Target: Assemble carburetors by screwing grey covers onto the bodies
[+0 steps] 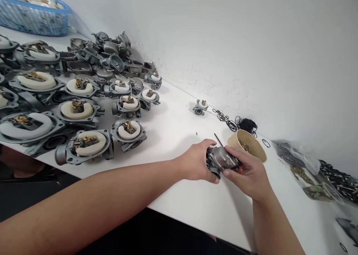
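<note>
Above the front of the white table, my left hand (197, 161) is closed around the body of a carburetor (214, 170). The fingers of my right hand (248, 173) grip a grey float bowl (223, 158), which sits against that carburetor. Whether the bowl is seated flush is hidden by my fingers. A thin metal rod (219, 139), like a screwdriver shaft, sticks out behind my right hand, and a bit of orange shows below its fingers; I cannot tell if the hand holds it. Just behind stands a beige tub (260, 150) of small brass-coloured parts.
Several open carburetors with white floats (91, 143) fill the left side. Behind them lie piled float bowls (112, 63) and a blue basket (36, 20). One carburetor (200, 107) stands near the wall beside black rubber rings (247, 126). Bagged parts (296, 156) lie at right.
</note>
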Demonstrator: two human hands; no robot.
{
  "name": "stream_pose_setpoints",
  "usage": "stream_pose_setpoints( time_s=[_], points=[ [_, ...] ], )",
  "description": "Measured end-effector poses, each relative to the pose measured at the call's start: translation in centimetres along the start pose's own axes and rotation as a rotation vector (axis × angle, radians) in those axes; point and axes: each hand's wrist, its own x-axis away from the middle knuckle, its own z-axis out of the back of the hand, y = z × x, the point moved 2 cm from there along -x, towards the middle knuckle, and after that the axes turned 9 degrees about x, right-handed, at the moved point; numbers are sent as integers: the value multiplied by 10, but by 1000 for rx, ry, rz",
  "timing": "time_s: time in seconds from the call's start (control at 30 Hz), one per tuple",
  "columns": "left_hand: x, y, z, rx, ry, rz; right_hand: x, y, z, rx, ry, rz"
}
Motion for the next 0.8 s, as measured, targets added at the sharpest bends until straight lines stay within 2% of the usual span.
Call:
stream_pose_setpoints(
  time_s=[0.2,0.3,0.43,0.67,0.8],
  points=[
    [-3,-6,-1,124,-14,-24,-1,1,3,-143,-39,-53],
    [-4,-9,-2,210,-23,-48,1,2,1,-213,37,-129],
    [-5,-11,-2,284,-9,-58,3,-2,-3,-172,136,-164],
    [-5,-9,-3,479,-204,-36,2,-4,2,-181,81,-97],
    [-6,-10,-2,493,-193,-14,1,-2,2,-220,81,-180]
  ],
)
